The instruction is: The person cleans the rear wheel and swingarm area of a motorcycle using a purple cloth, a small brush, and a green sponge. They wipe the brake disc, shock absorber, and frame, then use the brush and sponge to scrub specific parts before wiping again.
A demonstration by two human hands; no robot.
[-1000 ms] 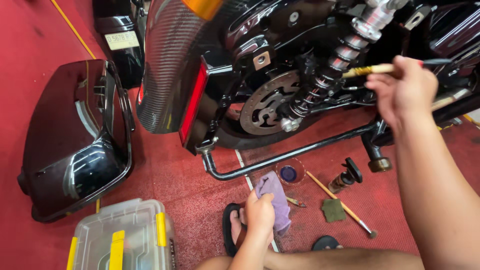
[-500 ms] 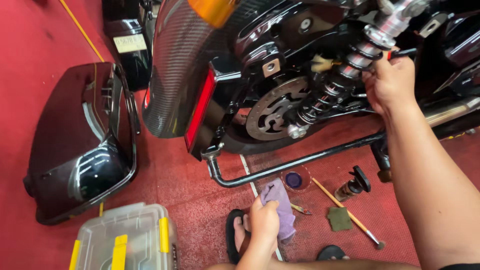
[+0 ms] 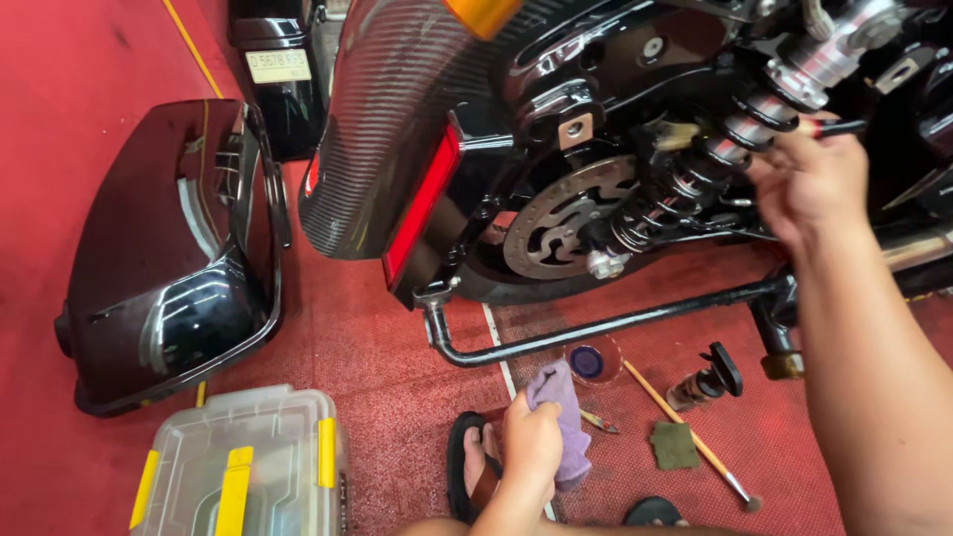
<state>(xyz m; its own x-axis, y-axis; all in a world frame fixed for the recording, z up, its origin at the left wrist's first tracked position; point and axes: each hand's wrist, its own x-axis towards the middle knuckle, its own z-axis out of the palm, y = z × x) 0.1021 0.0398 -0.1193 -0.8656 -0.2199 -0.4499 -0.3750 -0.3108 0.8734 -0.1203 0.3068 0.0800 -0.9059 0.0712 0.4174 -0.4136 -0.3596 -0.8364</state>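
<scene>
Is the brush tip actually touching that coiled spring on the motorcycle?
Touching. The head view shows the brush, held in the right hand, with its pale bristles pressed against the dark shock spring.

Bare forearms, no sleeves; black sandal [image 3: 467,467], seemingly a flip-flop.

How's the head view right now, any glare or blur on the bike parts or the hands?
Head view: sharp overall, evenly lit. Bright reflections streak the glossy dark side case lying on the red floor and the carbon-weave fender. The right hand, holding a brush at the shock spring, is slightly soft. The left hand, gripping a purple cloth, is crisp. Wide-angle bowing shows at the edges.
</scene>
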